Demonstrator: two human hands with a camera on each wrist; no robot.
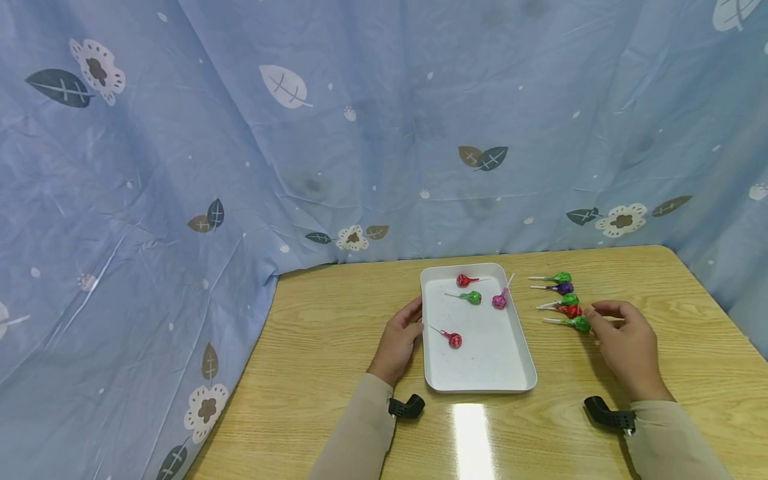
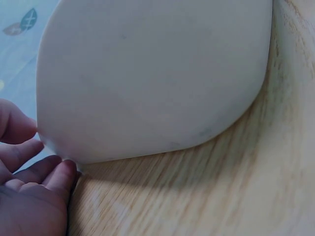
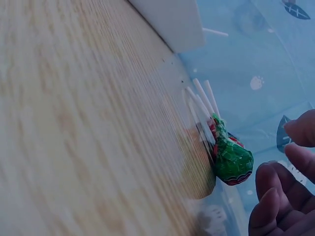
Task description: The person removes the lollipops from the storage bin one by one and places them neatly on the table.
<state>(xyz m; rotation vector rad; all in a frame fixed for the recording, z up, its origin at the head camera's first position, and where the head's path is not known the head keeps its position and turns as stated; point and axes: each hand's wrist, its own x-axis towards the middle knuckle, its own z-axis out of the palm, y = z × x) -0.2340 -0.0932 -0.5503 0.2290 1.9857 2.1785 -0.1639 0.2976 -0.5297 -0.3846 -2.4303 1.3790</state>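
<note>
A white tray (image 1: 480, 367) lies on the table with several wrapped lollipops inside: a red lollipop (image 1: 462, 281) at the back, a green lollipop (image 1: 474, 297), a pink lollipop (image 1: 499, 301) leaning by the right wall and another red lollipop (image 1: 455, 340) nearer the front. My left hand (image 1: 401, 340) touches the tray's left side from outside. To the right, my right hand (image 1: 627, 337) hovers by a column of lollipops, fingertips beside a green lollipop (image 1: 580, 324) and a red lollipop (image 1: 571, 311). In the right wrist view, a gap separates those fingers from the green candy (image 3: 235, 164).
Farther back in the column lie a green lollipop (image 1: 570, 299), a purple lollipop (image 1: 564, 288) and another green lollipop (image 1: 562, 277), sticks pointing left. A blue patterned curtain (image 1: 384, 133) hangs behind the wooden table (image 1: 324, 333) and along its left side.
</note>
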